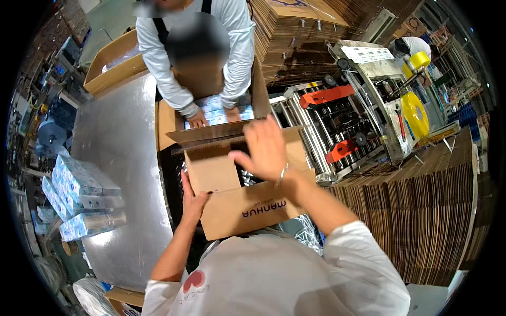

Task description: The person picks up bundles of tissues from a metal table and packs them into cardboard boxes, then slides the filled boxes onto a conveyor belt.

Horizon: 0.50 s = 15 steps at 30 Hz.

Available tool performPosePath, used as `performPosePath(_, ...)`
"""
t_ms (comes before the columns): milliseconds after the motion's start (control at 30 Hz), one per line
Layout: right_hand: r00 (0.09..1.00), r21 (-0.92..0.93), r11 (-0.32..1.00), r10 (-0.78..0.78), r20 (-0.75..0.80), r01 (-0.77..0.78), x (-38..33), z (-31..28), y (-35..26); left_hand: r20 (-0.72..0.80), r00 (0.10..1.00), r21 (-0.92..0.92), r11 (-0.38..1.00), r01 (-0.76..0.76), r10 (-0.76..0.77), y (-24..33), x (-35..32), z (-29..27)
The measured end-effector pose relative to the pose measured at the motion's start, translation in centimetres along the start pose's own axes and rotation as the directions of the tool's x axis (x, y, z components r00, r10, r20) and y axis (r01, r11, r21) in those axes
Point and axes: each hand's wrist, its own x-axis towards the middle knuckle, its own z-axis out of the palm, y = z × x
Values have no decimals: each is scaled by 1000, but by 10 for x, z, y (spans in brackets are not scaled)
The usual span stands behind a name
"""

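In front of me is an open cardboard box [226, 217] with its flaps raised, standing on a roller conveyor whose metal parts show through its open middle. My left hand [193, 199] grips the box at its left side, thumb over the edge of the left flap [212, 171]. Above the box's right part hovers my right hand [266, 150], fingers spread and slightly blurred, holding nothing. Just beyond is another open carton [203, 136]. A co-worker's two hands press on blue-and-white packs [213, 110] inside it.
A metal table [124, 158] lies to the left, with plastic-wrapped blue-and-white packs [81, 184] on it. At right stands a carton-sealing machine [369, 89] with red arms [327, 96] and yellow tape rolls [414, 115]. Flattened cartons [406, 216] are stacked nearer me, with more behind the conveyor.
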Motion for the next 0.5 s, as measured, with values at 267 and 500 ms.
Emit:
performPosePath(267,955,420,893,34,294,-161,-81,32,70,-247,963,459,862,212,-105,-8,-8,25)
performPosePath(500,310,-26,381,787,534,-924,-228,167,196,-358,919,852,459,250,165,-8,-31,-135)
